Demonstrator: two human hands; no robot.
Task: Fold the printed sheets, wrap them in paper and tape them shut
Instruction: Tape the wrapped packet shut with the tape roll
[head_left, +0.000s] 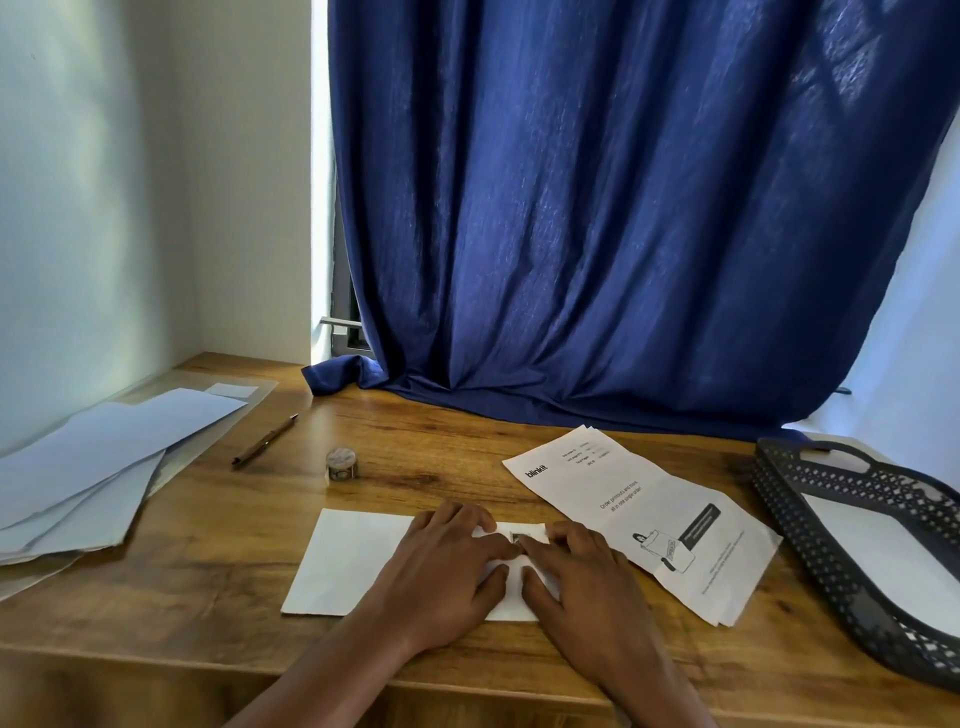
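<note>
Low in the middle, both hands' fingers (498, 540) press flat on the wrapped packet (353, 561). Paper is light, thin, slippery; hold its edges.

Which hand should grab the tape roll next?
Probably the left hand: the tape roll stands up-left of it, while the right hand lies farther away.

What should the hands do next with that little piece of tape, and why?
Probably rub the tape piece flat along the seam. Both the left hand and the right hand rest on the white packet with fingertips meeting at the tape, so it looks placed but not yet smoothed. The tape roll stands apart behind.
</note>
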